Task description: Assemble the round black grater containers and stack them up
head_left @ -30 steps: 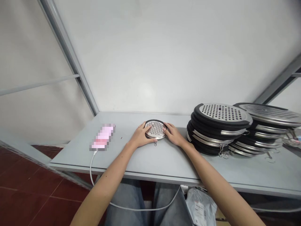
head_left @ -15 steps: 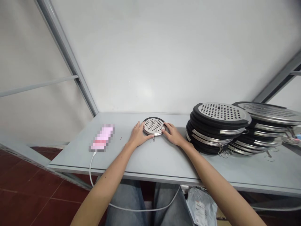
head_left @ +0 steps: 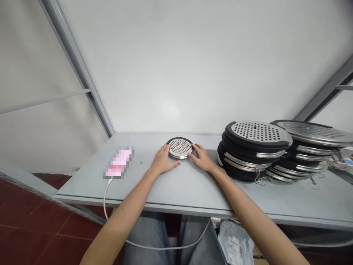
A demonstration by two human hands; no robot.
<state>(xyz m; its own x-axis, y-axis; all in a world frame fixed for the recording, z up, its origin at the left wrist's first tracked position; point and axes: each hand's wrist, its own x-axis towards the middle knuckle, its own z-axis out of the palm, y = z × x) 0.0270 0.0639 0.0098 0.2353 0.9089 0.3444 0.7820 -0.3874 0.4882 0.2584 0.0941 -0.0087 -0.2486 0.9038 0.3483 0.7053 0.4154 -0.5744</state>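
On the grey table lies a small stack of round perforated metal discs with black rims, the top disc [head_left: 179, 146] facing up. My left hand [head_left: 162, 159] curves around its left edge, fingers along the side and thumb stretched toward the front. A small wire clip [head_left: 179, 163] shows at the tip of that thumb. On the opposite side, my right hand [head_left: 202, 157] holds the right edge, its thumb on the rim at the front right and its fingers behind. How many discs lie under the top one is hard to make out.
To the right stand two taller stacks of larger perforated discs [head_left: 255, 131] [head_left: 311, 130] with wire clips. A blurred pink phone [head_left: 119, 162] with a white cable [head_left: 105, 198] lies left. Grey metal posts [head_left: 79, 70] and a white wall bound the table. A plastic parcel [head_left: 235, 241] sits below.
The wire clip at the front has turned or shifted toward my left thumb and shows less. Both hands stay around the discs. The view has shifted slightly.
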